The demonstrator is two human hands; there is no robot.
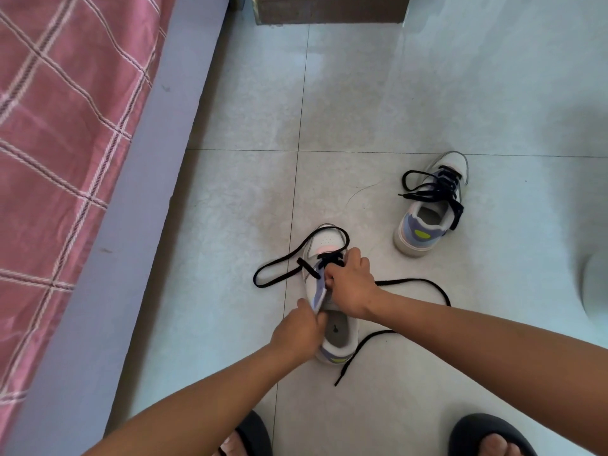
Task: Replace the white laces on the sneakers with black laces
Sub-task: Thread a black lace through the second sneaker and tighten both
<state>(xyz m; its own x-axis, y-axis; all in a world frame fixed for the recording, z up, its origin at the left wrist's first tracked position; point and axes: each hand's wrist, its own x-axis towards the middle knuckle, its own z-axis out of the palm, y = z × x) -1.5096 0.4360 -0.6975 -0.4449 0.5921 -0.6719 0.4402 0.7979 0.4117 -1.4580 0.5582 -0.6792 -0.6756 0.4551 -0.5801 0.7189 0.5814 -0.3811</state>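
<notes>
A white sneaker [329,240] with purple trim lies on the tiled floor in front of me. A black lace [283,264] is threaded through its lowest eyelets, one end looping out to the left, the other trailing right and back. My left hand [297,334] pinches the purple tongue [318,292] and holds it up. My right hand [350,284] grips the lace at the eyelets on the shoe's right side. A second sneaker [427,222] stands farther right, laced in black with loose ends.
A bed with a pink checked cover [59,133] and a grey frame [141,192] runs along the left. A brown box [329,9] stands at the top. My feet in black sandals [487,432] are at the bottom edge. A pale object [594,284] sits at right.
</notes>
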